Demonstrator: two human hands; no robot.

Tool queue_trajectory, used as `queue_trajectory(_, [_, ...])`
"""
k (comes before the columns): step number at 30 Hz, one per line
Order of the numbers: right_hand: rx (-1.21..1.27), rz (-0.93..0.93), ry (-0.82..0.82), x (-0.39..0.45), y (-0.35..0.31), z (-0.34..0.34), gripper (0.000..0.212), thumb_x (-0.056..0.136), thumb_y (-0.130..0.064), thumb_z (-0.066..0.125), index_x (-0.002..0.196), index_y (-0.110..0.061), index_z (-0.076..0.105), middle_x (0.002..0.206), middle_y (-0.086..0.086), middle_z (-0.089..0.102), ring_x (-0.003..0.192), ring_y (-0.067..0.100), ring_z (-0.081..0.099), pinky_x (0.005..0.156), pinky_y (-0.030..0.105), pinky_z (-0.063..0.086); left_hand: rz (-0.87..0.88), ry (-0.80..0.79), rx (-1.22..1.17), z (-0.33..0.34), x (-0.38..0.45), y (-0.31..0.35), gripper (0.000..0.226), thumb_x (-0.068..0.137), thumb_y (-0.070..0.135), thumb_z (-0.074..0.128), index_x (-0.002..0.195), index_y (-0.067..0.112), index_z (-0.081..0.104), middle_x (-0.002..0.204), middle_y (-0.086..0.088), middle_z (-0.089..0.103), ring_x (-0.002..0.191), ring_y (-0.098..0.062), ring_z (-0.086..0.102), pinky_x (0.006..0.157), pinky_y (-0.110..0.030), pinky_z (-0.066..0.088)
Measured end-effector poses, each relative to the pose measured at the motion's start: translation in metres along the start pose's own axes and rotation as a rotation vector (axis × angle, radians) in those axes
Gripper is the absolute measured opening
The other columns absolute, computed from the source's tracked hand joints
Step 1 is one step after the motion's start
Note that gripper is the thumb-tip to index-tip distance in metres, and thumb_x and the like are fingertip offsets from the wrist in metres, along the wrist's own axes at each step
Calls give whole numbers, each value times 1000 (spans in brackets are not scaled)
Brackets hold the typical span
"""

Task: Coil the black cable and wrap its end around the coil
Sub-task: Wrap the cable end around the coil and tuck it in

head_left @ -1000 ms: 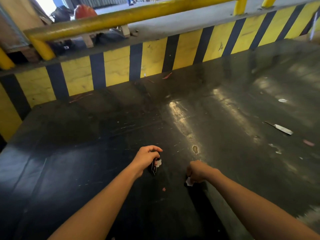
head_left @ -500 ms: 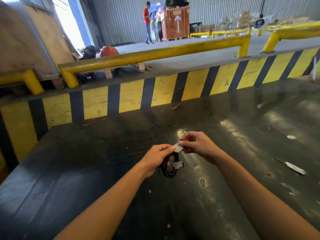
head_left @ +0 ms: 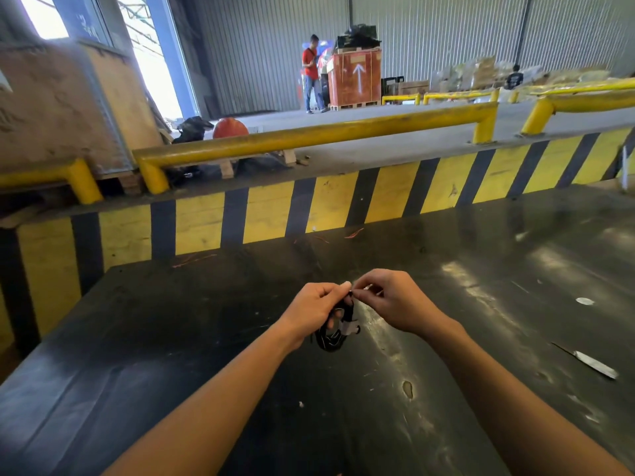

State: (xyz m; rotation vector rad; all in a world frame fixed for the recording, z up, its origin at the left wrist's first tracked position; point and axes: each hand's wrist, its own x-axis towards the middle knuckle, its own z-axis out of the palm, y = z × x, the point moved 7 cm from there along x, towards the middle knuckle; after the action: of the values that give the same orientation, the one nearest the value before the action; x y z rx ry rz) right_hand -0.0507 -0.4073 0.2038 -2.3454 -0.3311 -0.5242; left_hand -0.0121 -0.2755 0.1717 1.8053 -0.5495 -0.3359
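Observation:
A small coil of black cable with a white plug hangs over the black table top, near its middle. My left hand grips the top of the coil between thumb and fingers. My right hand pinches the cable's end right next to the left thumb, fingertips nearly touching. Part of the coil is hidden behind my left fingers.
A thin blade-like metal piece lies on the table at the right. A yellow and black striped wall borders the table's far side, with yellow rails behind. A person in a red shirt stands far back by an orange crate.
My hands came together from apart on the table and lifted the coil. The view tilted up. My right hand now pinches closer to the left thumb.

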Motion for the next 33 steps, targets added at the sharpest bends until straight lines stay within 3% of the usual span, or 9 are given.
queue_trajectory(6, [-43,-67,26,2,-5,3,14,89,-14,57,92,-12,71,84,3,69,75,13,61,66,20,45,6,-43,-11,-1,2,15,34,95,38,50,77,14,65,72,1,63,50,-3,50,48,-18,42])
queue_trajectory(10, [2,39,149,10,3,-5,15,91,-15,54,82,-13,66,72,-2,62,64,4,53,59,21,38,24,-71,-12,2,2,28,33,96,34,50,71,16,61,65,4,55,48,-3,45,45,-15,39])
queue_trajectory(14, [329,363,321,11,33,-28,25,96,-19,45,78,-14,61,56,0,62,50,5,53,54,25,38,56,-130,6,10,0,39,34,96,35,49,68,19,60,52,15,54,46,-2,45,48,-16,41])
queue_trajectory(18, [820,385,221,11,30,-17,22,98,-13,40,88,-6,59,55,2,67,54,11,63,53,22,50,69,-117,51,5,3,43,36,95,40,49,67,22,62,53,17,54,47,3,47,62,-26,37])
queue_trajectory(21, [1091,401,68,10,26,-13,7,91,-1,51,91,-5,57,70,5,72,67,12,70,57,18,55,59,-140,72,4,4,44,36,95,40,49,66,24,63,55,16,55,47,3,48,59,-24,35])
queue_trajectory(24, [1032,349,-24,10,23,-15,19,80,6,64,90,-9,58,81,7,69,74,13,69,64,19,55,-15,-236,70,2,4,46,34,93,41,53,66,24,64,58,10,54,44,-1,45,50,-18,37])
queue_trajectory(27, [752,270,-48,13,17,-19,17,76,-1,72,89,-7,63,74,1,67,65,7,63,59,17,52,-45,-329,122,-3,5,54,32,92,39,54,69,21,64,53,10,51,42,-4,42,50,-18,39])
queue_trajectory(33, [506,230,-41,17,12,-19,10,91,-13,57,90,-8,66,64,4,62,55,9,57,56,20,48,-42,-332,254,-16,7,58,30,92,39,55,73,20,67,59,4,51,45,-6,42,48,-17,42])
